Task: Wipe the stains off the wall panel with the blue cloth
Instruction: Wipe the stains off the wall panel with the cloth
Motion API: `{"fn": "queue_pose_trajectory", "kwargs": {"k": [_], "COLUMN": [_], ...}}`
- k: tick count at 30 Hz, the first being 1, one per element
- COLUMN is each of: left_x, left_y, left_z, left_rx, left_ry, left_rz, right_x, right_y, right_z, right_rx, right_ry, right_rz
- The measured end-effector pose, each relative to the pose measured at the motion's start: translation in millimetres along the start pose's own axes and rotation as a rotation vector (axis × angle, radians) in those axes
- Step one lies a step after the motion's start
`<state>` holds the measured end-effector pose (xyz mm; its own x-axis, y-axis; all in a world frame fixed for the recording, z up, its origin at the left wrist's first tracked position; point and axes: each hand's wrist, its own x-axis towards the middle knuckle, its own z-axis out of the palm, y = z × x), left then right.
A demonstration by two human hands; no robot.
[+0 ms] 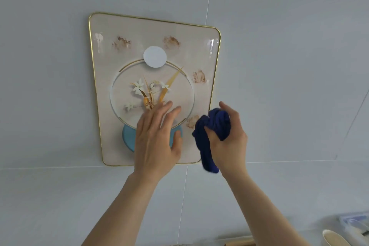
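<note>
pressing flat with fingers spread, the left hand [157, 138] rests on the lower middle of one gold-rimmed wall panel [103, 106], holding nothing. the right hand [227, 138], just beside it, has its grip closed round one bunched blue cloth [209, 136], whose long axis runs up and down, tail hanging below the fist. four brown stains [121, 43] show: one touching the cloth's upper left, three higher up.
</note>
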<state>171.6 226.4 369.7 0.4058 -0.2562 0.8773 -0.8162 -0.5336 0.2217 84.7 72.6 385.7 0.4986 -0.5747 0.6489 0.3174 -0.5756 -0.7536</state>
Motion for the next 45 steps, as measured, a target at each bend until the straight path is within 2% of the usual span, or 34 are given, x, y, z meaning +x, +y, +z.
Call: {"fn": "queue_pose_trajectory", "kwargs": {"k": [5, 8, 11, 16, 24, 30, 37, 41, 45], "left_x": [33.2, 42.7, 44.1, 45.8, 46.6, 45.4, 44.7, 44.3, 44.6], "left_y": [-16.0, -30.8, -43.8, -56.0, -64.2, -65.7, -63.9, -64.3, -65.8], "left_z": [23.3, 37.4, 49.4, 65.4, 84.1, 84.9, 85.2, 85.8, 87.5], "left_rx": [0.219, 0.273, 0.251, 0.217, 0.291, 0.312, 0.326, 0.327, 0.318], "left_ry": [0.028, 0.054, 0.097, 0.18, 0.321, 0.327, 0.332, 0.335, 0.34], "left_rz": [0.126, 0.173, 0.212, 0.254, 0.283, 0.287, 0.272, 0.264, 0.275], "right_x": [32.1, 38.3, 33.0, 19.8, -2.0, 12.7, 67.3, 66.9, 40.0], "right_y": [5.1, 21.9, 48.0, 86.3, 130.8, 116.1, 52.0, 47.7, 81.9], "right_z": [23.7, 42.1, 55.3, 55.0, 58.5, 42.5, 41.2, 49.6, 49.1], "right_rx": [-0.233, -0.324, -0.423, -0.457, -0.554, -0.68, -0.565, -0.517, -0.573], "right_ry": [0.155, 0.155, 0.093, -0.067, 0.001, 0.012, 0.301, 0.303, 0.247], "right_rz": [-0.395, -0.561, -0.645, -0.716, -0.808, -0.926, -0.752, -0.739, -0.756]}}
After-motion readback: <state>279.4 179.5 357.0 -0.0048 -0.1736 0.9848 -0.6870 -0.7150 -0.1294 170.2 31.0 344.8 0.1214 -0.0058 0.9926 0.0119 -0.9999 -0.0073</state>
